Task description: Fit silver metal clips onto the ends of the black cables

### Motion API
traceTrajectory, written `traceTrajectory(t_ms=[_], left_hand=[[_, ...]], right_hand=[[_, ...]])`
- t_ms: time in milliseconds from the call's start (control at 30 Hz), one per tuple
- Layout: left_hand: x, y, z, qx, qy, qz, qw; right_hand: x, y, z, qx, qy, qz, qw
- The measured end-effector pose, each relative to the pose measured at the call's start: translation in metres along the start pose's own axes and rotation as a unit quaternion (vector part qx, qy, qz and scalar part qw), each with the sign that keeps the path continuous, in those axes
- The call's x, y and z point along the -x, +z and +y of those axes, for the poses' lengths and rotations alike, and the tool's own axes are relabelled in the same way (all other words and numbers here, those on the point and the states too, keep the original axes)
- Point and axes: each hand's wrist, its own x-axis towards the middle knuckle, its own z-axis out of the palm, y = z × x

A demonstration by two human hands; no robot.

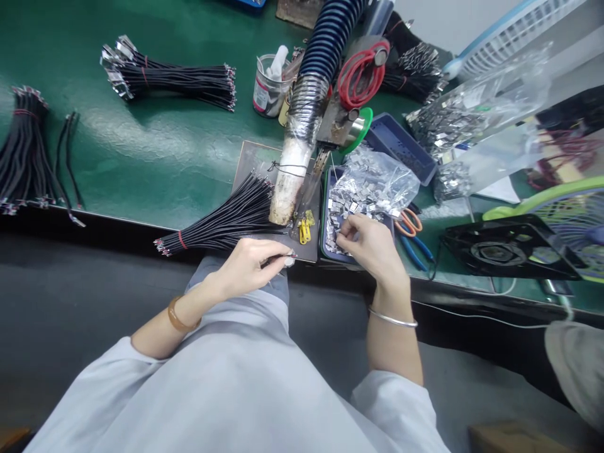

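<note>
Right hand (369,244) curled over parts tray (323,234)

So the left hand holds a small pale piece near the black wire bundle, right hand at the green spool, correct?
The right hand is elsewhere: the head view shows it at the tray of metal pieces. The left hand does hold a small pale piece near the black wire bundle.

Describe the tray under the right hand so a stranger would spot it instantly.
At the green table, go to the right hand. Directly beneath it sits the dark tray, with a clear plastic bag over its far part. Unlike the blue tray beyond it, this one is heaped with small shiny metal pieces.
</note>
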Motion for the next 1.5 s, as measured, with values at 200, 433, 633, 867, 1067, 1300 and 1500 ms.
traceTrajectory(t_ms=[200, 433, 633, 867, 1067, 1300, 1500], left_hand=[[-0.002, 0.005, -0.002, 0.127, -0.182, 0.016, 0.975], [-0.014, 0.006, 0.004, 0.207, -0.266, 0.021, 0.941], [-0.015, 0.008, 0.007, 0.208, -0.275, 0.025, 0.938], [-0.014, 0.008, 0.005, 0.187, -0.263, 0.007, 0.947], [-0.014, 0.006, 0.003, 0.225, -0.276, 0.027, 0.934], [-0.016, 0.002, 0.004, 0.246, -0.293, -0.008, 0.924], [-0.016, 0.002, 0.002, 0.248, -0.288, -0.012, 0.925]], right_hand=[[0.026, 0.016, -0.014, -0.107, 0.029, 0.212, 0.971], [0.060, 0.058, -0.069, -0.232, -0.044, 0.349, 0.907], [0.061, 0.075, -0.081, -0.278, -0.117, 0.341, 0.890], [0.060, 0.070, -0.077, -0.235, -0.155, 0.318, 0.905], [0.061, 0.074, -0.077, -0.274, -0.134, 0.325, 0.895], [0.059, 0.073, -0.081, -0.379, -0.053, 0.269, 0.884], [0.055, 0.070, -0.082, -0.426, -0.038, 0.236, 0.873]])
